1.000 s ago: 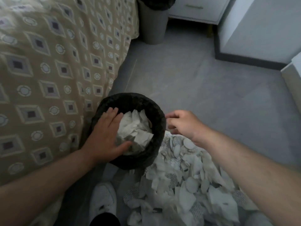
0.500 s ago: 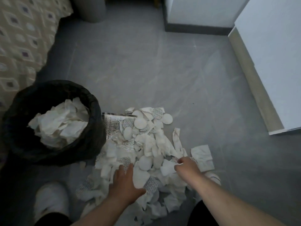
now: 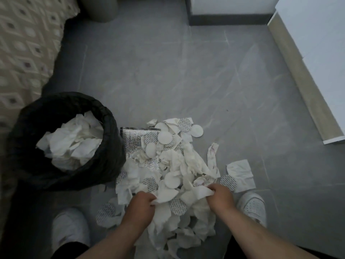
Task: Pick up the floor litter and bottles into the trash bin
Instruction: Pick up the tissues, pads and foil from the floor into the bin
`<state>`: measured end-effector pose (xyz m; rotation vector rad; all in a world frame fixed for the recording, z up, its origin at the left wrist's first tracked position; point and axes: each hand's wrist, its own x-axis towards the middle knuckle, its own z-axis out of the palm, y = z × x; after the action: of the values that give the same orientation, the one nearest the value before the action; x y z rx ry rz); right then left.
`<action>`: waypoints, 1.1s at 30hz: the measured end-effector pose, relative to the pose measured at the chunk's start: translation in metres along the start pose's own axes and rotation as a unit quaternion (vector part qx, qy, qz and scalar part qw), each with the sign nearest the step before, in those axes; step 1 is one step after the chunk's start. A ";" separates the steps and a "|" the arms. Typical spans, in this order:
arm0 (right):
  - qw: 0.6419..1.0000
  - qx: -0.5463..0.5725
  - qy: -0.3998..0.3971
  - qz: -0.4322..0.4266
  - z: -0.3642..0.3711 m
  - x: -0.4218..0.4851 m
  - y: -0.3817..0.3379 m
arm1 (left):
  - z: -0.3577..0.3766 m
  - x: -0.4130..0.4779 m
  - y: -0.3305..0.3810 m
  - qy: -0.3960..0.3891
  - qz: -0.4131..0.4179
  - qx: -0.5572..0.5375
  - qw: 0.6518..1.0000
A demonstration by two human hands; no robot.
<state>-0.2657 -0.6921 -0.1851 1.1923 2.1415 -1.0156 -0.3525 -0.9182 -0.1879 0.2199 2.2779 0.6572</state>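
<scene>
A heap of white litter [image 3: 173, 165], made of crumpled tissues, round pads and a silvery foil sheet [image 3: 131, 141], lies on the grey floor. My left hand [image 3: 140, 204] grips a bunch of tissue at the heap's near left. My right hand [image 3: 220, 196] grips white tissue at its near right. The trash bin [image 3: 110, 156], lined with a black bag, stands left of the heap, and white tissues [image 3: 72, 141] lie inside it. No bottle is visible.
A patterned bedspread [image 3: 28, 43] hangs at the left. A grey bin [image 3: 99, 8] stands at the top. White furniture [image 3: 317, 53] runs along the right. My white shoes [image 3: 252, 206] flank the heap. A loose tissue [image 3: 240, 172] lies to the right.
My hands left the bin and came down onto the heap. Half a second ago they lay on the litter; now both have curled round bunches of tissue.
</scene>
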 end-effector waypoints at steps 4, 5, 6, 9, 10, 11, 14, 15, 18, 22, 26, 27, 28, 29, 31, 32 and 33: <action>0.999 0.014 0.027 -0.042 -0.028 -0.020 -0.022 | -0.038 -0.010 0.028 0.044 0.011 -0.028 0.999; 0.998 0.026 0.039 -0.045 -0.035 -0.026 -0.029 | -0.048 -0.013 0.034 0.058 0.012 -0.032 0.998; 0.997 0.036 0.052 -0.046 -0.041 -0.032 -0.036 | -0.058 -0.017 0.040 0.067 0.012 -0.043 0.997; 0.993 0.076 0.074 -0.061 -0.057 -0.048 -0.057 | -0.094 -0.032 0.060 0.076 0.034 -0.054 0.995; 0.991 0.086 0.082 -0.067 -0.061 -0.053 -0.063 | -0.109 -0.037 0.066 0.074 0.044 -0.053 0.995; 0.989 0.096 0.090 -0.073 -0.063 -0.058 -0.067 | -0.126 -0.042 0.073 0.078 0.058 -0.053 0.994; 0.986 0.105 0.095 -0.085 -0.064 -0.070 -0.079 | -0.180 -0.050 0.084 0.100 0.083 -0.034 0.991; 0.986 0.104 0.095 -0.086 -0.061 -0.072 -0.083 | -0.198 -0.052 0.085 0.108 0.087 -0.037 0.990; 0.986 0.095 0.101 -0.094 -0.051 -0.076 -0.101 | -0.244 -0.056 0.076 0.128 0.101 -0.101 0.982; 0.984 0.111 0.078 -0.116 -0.035 -0.079 -0.130 | -0.282 -0.058 0.040 0.154 0.087 -0.200 0.964; 0.986 0.107 0.050 -0.119 -0.023 -0.079 -0.158 | -0.295 -0.045 -0.009 0.177 0.050 -0.327 0.927; 0.985 0.115 0.046 -0.119 -0.021 -0.079 -0.164 | -0.295 -0.039 -0.020 0.185 0.033 -0.357 0.915; 0.984 0.125 0.042 -0.118 -0.017 -0.078 -0.170 | -0.293 -0.031 -0.033 0.195 0.015 -0.383 0.903; 0.983 0.134 0.038 -0.120 -0.015 -0.078 -0.176 | -0.290 -0.024 -0.043 0.206 0.003 -0.403 0.892; 0.981 0.144 0.028 -0.129 -0.010 -0.076 -0.186 | -0.282 -0.008 -0.058 0.215 -0.013 -0.433 0.875; 0.980 0.144 0.029 -0.134 -0.008 -0.074 -0.189 | -0.276 -0.001 -0.064 0.220 -0.020 -0.435 0.873; 0.980 0.141 0.031 -0.138 -0.007 -0.072 -0.192 | -0.270 0.005 -0.066 0.227 -0.025 -0.425 0.876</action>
<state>-0.3951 -0.7892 -0.0590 1.0782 2.3129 -1.4618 -0.5431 -1.0787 -0.0650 -0.4631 2.1508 1.7429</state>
